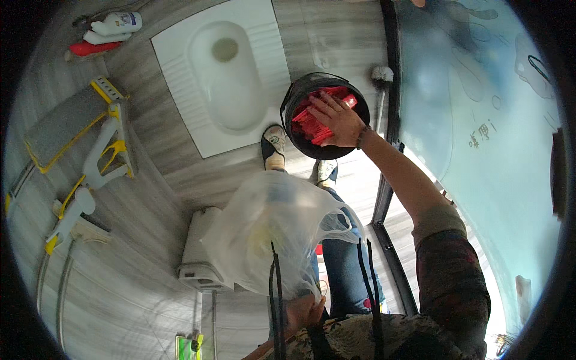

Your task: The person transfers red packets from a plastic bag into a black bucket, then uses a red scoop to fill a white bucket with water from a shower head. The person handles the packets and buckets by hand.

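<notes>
My right hand [339, 122] reaches into a black bucket [300, 145], its spread fingers resting on crumpled red packaging [310, 127] inside. Whether the fingers grip any of it cannot be told. Near my lap, my left hand [306, 310] holds a translucent white plastic bag [270, 225] by its gathered edge. The bag hangs in front of my legs, with something pale yellow showing faintly through it. Its handle loops spread towards the right.
Beyond my feet lies a white squat toilet [274, 58]. A toilet brush [382, 74] stands by the dark door frame [392, 90]. Bottles [117, 23] lie at the upper left, and a grey and yellow flat mop [67, 123] is at the left. A white bin [202, 252] stands beside the bag.
</notes>
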A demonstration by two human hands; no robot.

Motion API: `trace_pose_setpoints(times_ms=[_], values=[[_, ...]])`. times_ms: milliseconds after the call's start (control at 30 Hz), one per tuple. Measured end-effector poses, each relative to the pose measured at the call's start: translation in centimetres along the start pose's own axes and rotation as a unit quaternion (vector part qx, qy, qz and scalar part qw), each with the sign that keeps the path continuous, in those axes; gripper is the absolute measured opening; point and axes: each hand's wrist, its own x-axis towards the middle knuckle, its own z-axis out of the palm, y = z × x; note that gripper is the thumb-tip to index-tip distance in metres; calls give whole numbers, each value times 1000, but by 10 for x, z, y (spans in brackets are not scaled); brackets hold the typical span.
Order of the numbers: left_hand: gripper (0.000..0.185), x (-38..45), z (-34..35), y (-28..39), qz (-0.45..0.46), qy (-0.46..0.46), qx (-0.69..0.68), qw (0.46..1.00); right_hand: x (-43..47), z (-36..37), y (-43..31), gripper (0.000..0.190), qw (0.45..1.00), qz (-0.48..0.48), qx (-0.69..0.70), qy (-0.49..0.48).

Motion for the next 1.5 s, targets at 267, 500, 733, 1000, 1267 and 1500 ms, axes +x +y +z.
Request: trace_pose_setpoints(times_ms=[267, 500, 733, 1000, 1267, 1500], values=[[22, 4, 5, -1, -9, -18, -2, 1000, -30, 47, -6, 74, 971, 158, 155, 87], [22, 17, 1, -2, -34, -23, 11, 999, 56, 110, -16, 71, 958, 218, 128, -137], [22, 11, 4, -6, -21, -22, 24, 999, 65, 120, 2, 52, 951, 215, 108, -192], [22, 3, 13, -6, 76, 11, 49, 996, -10, 17, -10, 58, 982, 140, -22, -125], [17, 3, 20, -21, 126, 68, -24, 989, -34, 1, -12, 41, 971, 218, 45, 90], [22, 9, 0, 1, 35, 109, -131, 985, -48, 71, 31, 56, 771, 558, 277, 130]])
